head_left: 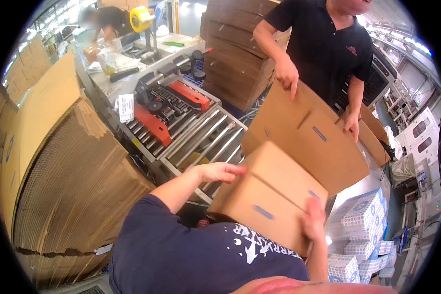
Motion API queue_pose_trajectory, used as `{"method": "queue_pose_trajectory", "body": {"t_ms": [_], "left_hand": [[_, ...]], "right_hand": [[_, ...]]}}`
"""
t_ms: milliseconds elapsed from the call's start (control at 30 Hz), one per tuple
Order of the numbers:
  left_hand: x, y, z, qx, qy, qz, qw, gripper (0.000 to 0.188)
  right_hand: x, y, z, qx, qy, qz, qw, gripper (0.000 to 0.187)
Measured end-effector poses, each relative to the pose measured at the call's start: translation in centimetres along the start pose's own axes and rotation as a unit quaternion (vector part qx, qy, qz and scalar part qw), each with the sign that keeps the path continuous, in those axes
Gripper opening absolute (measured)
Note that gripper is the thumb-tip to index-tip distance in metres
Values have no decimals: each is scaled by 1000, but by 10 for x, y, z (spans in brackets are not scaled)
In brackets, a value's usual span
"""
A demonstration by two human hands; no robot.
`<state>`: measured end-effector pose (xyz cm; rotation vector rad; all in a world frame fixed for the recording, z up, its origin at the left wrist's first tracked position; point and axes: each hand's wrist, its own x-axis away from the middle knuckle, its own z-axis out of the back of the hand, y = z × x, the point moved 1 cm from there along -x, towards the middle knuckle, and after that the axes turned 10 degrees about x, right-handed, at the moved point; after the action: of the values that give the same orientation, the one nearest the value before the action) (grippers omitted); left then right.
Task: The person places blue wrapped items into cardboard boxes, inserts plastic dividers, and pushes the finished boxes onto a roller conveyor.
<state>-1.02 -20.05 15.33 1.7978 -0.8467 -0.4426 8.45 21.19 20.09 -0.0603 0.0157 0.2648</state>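
Observation:
In front of my body is a tilted brown cardboard box [274, 196] with dark hand slots and a seam across its face. My left hand [219, 172] reaches over its left end, fingers stretched out, the fingertips at the upper edge. At the box's right end, my right hand [314, 219] grips the side and is somewhat blurred. Just beyond stands a large flattened carton [304, 134], held along its top and right edges by a co-worker's hands [286, 76]. The underside of my box is hidden.
A roller conveyor [201, 142] with red guides [152, 125] runs ahead on the left. Stacked flat cartons [73, 181] rise close at my left, and a brown stack [237, 54] stands behind. White-and-blue patterned boxes [362, 220] pile at the right. Yellow tape [140, 19] hangs over the line.

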Motion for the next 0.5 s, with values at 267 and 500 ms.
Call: {"method": "queue_pose_trajectory", "body": {"t_ms": [267, 500], "left_hand": [[2, -217, 21, 38, 375, 193, 906, 57], [101, 80, 25, 28, 222, -25, 974, 34]], "right_hand": [[103, 163, -104, -546, 40, -398, 736, 67], [30, -30, -78, -827, 32, -112, 551, 71]]}}
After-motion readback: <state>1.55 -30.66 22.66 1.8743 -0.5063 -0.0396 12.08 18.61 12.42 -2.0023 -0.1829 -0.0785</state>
